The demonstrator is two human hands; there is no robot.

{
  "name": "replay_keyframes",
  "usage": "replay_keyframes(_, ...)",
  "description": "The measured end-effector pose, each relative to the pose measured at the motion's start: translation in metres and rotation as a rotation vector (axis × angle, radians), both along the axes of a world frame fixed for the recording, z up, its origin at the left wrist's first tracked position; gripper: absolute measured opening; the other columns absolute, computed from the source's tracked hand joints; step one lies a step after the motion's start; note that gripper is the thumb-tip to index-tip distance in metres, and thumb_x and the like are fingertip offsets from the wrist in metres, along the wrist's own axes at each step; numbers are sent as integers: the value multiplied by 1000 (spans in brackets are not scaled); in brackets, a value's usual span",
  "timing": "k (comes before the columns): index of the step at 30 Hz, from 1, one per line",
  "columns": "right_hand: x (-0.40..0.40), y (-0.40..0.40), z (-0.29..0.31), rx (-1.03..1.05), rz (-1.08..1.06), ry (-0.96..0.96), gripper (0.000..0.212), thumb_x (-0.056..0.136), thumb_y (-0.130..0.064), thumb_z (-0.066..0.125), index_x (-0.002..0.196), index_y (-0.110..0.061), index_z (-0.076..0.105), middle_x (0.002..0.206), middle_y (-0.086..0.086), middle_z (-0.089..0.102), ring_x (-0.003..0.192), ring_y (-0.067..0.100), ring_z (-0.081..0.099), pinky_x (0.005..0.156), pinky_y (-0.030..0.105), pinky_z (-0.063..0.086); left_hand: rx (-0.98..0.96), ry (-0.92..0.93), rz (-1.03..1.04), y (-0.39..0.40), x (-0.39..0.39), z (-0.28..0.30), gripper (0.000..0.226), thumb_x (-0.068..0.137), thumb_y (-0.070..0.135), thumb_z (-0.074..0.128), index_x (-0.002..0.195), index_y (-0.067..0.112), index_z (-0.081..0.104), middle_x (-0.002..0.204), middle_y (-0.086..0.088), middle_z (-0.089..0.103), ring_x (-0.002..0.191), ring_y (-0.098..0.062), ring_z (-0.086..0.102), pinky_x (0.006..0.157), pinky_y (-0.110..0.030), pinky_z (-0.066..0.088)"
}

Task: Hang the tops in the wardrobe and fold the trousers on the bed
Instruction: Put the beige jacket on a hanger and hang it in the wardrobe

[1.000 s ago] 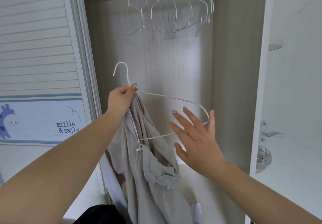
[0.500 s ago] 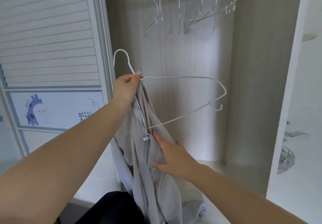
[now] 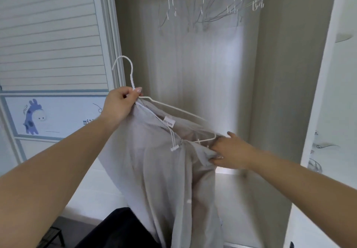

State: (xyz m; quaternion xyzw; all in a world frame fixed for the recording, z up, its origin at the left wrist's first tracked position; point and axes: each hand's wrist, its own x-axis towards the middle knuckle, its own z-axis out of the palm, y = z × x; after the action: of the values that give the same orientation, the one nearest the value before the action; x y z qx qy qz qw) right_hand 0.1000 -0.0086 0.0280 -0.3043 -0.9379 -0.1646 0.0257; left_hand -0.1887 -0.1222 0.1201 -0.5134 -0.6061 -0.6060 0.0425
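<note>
A light grey zip-up top (image 3: 154, 166) with a white drawstring hangs half-draped over a white wire hanger (image 3: 127, 68) in front of the open wardrobe (image 3: 212, 74). My left hand (image 3: 119, 105) grips the hanger at the base of its hook, together with the top's collar. My right hand (image 3: 229, 151) pinches the top's fabric at the hanger's right end, where the cloth covers the wire shoulder. A white label shows inside the collar.
Several empty white wire hangers (image 3: 218, 0) hang on the rail at the top of the wardrobe. A slatted sliding door (image 3: 50, 35) with a blue giraffe picture stands to the left. A white door (image 3: 332, 132) with a handle is at right. Something dark (image 3: 119, 228) lies below.
My right hand moved from the hanging cloth up and to the right, pulling the top's shoulder over the hanger's right end. The left hand kept its grip and the hanger tilted lower on the right.
</note>
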Motion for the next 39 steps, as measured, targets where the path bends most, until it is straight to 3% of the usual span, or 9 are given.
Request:
replay_keyframes(4, 34, 9, 26, 105, 71, -36, 27, 89, -47, 42, 92, -28, 61, 103, -13, 61, 110, 10, 51, 107, 43, 24, -82, 149, 73, 9, 0, -17, 33, 92, 39, 57, 83, 10, 71, 79, -20, 62, 67, -22, 49, 64, -28, 37)
replay_keyframes(8, 46, 9, 50, 192, 61, -80, 30, 92, -46, 41, 104, -30, 64, 112, -16, 59, 111, 9, 51, 104, 41, 23, -53, 210, 69, 26, 15, -27, 32, 92, 31, 58, 76, 5, 66, 70, -18, 58, 60, -18, 44, 52, -15, 31)
replay_keyframes(13, 44, 7, 74, 326, 112, -58, 30, 96, -39, 35, 105, -27, 60, 101, -6, 63, 97, 18, 58, 88, 33, 24, 34, 249, 20, 48, 52, -30, 40, 91, 27, 60, 58, 8, 48, 54, -4, 40, 54, -16, 35, 52, -17, 29)
replay_keyframes(16, 35, 5, 79, 355, 177, -61, 26, 97, -37, 35, 106, -28, 58, 97, -6, 65, 94, 18, 59, 87, 32, 24, 54, 266, -5, 60, 81, -28, 37, 90, 26, 63, 63, 2, 55, 54, -7, 42, 54, -16, 37, 54, -22, 29)
replay_keyframes(20, 26, 1, 83, 333, 196, -79, 25, 97, -36, 38, 108, -26, 58, 98, -5, 61, 93, 18, 58, 89, 32, 25, 70, 255, -122, 67, 118, -23, 34, 90, 27, 63, 67, 2, 60, 55, -1, 42, 51, -7, 37, 53, -14, 31)
replay_keyframes(26, 50, 3, 90, 373, 215, -22, 22, 96, -33, 42, 104, -25, 61, 95, -6, 62, 87, 18, 59, 86, 28, 25, 63, 237, -224, 65, 117, -19, 10, 88, 32, 65, 87, 22, 68, 80, 21, 62, 72, 15, 54, 67, -2, 36)
replay_keyframes(30, 80, 7, 92, 355, 139, 5, 18, 96, -37, 43, 87, -30, 56, 83, -11, 57, 79, 16, 57, 80, 29, 22, 4, 290, -181, 62, 76, -22, 16, 88, 29, 65, 98, 18, 72, 98, 12, 68, 92, -4, 61, 84, -15, 44)
replay_keyframes(34, 98, 10, 85, 317, 66, -54, 24, 93, -47, 45, 83, -29, 57, 77, -14, 44, 81, 15, 57, 76, 28, 18, -25, 345, -182, 59, 58, -28, 9, 87, 30, 67, 83, 38, 67, 87, 33, 60, 85, 16, 56, 73, 0, 37)
replay_keyframes(39, 109, 11, 87, 178, 45, 12, 30, 82, -60, 56, 75, -31, 61, 80, -14, 49, 69, 5, 44, 79, 28, 20, -29, 294, -182, 58, 54, -33, 18, 86, 29, 67, 76, 42, 64, 85, 28, 63, 85, 1, 60, 76, -12, 42)
